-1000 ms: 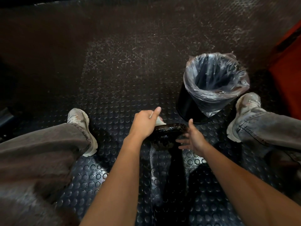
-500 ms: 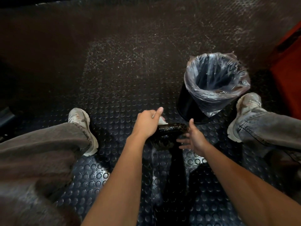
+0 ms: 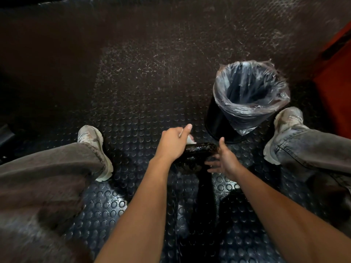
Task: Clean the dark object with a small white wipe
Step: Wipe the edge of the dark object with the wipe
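Observation:
A dark, glossy, rounded object (image 3: 199,150) sits low between my two hands, above the studded floor. My left hand (image 3: 173,142) grips a small white wipe (image 3: 190,139) and holds it against the object's left end; only a corner of the wipe shows past the fingers. My right hand (image 3: 223,160) is at the object's right end with fingers spread and thumb raised, touching or cupping its side. The lower part of the object is lost in shadow.
A black bin lined with a clear plastic bag (image 3: 247,99) stands just beyond the object to the right. My left shoe (image 3: 94,147) and right shoe (image 3: 283,130) flank the hands. An orange-red surface (image 3: 336,95) lies at the far right.
Almost nothing differs; my left hand with the wipe has shifted very slightly over the object's left end, and the right hand stays in place.

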Demonstrator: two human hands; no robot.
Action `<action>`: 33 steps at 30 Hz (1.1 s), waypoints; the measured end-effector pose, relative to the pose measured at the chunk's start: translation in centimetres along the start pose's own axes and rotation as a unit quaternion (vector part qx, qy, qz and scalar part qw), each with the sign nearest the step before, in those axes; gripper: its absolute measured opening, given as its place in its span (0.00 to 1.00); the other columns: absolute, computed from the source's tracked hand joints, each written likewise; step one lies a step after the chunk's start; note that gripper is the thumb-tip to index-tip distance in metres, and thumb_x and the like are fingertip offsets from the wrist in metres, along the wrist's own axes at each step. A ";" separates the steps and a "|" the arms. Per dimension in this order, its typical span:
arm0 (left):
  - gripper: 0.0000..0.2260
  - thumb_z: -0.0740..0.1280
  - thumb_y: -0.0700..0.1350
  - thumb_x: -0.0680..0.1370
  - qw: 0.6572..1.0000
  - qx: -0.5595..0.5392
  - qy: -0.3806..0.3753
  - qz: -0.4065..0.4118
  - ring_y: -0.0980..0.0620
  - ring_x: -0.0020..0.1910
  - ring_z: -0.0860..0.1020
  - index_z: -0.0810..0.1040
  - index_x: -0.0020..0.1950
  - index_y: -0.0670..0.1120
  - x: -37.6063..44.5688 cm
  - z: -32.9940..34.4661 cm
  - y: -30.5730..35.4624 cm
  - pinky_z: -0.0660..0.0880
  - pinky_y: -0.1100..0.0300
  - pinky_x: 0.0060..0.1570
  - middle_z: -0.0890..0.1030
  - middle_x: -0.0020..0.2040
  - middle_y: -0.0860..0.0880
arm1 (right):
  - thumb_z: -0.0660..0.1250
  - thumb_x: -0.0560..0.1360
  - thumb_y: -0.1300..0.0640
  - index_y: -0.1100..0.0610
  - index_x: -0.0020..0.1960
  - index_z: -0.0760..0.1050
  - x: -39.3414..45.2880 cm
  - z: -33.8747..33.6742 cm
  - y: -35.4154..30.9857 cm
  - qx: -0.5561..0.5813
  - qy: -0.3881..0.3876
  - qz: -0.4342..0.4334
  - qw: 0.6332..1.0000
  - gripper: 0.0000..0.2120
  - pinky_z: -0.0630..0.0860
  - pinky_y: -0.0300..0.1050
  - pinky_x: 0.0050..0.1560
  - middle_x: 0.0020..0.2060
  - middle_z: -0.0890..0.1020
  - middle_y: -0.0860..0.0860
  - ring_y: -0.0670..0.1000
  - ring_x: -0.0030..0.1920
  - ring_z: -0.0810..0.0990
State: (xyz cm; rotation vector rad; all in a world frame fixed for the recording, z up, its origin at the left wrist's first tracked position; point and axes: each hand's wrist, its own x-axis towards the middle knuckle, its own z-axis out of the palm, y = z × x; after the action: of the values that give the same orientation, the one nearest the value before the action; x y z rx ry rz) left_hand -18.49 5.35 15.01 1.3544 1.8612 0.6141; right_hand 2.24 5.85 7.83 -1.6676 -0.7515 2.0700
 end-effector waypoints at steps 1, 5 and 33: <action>0.24 0.56 0.62 0.83 1.000 0.003 0.022 -0.009 0.56 0.44 0.80 0.85 0.42 0.51 -0.2 -0.3 -0.6 0.73 0.62 0.44 0.84 0.39 0.53 | 0.48 0.75 0.24 0.50 0.81 0.58 0.0 -0.1 0.0 0.004 0.002 -0.001 1.000 0.43 0.80 0.64 0.56 0.73 0.73 0.56 0.61 0.59 0.82; 0.25 0.54 0.62 0.84 0.993 0.087 0.048 -0.071 0.51 0.42 0.78 0.84 0.41 0.50 -0.1 -0.9 -2.1 0.70 0.57 0.41 0.82 0.38 0.51 | 0.49 0.76 0.26 0.47 0.82 0.48 -0.2 -0.1 0.0 0.008 0.002 -0.009 1.000 0.42 0.82 0.63 0.53 0.79 0.61 0.59 0.62 0.60 0.81; 0.23 0.57 0.62 0.83 1.000 -0.001 0.000 -0.006 0.58 0.44 0.79 0.86 0.43 0.53 -0.5 -0.9 -0.6 0.72 0.62 0.43 0.83 0.40 0.54 | 0.50 0.70 0.21 0.48 0.79 0.62 -0.3 -0.1 -0.1 -0.012 -0.002 -0.005 1.000 0.46 0.82 0.61 0.52 0.73 0.73 0.57 0.59 0.59 0.83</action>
State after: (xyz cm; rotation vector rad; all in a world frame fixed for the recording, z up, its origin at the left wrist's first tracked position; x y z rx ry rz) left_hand -19.42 4.70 15.26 1.3396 1.8679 0.6104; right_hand 2.37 5.78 8.14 -1.6686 -0.7878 2.0669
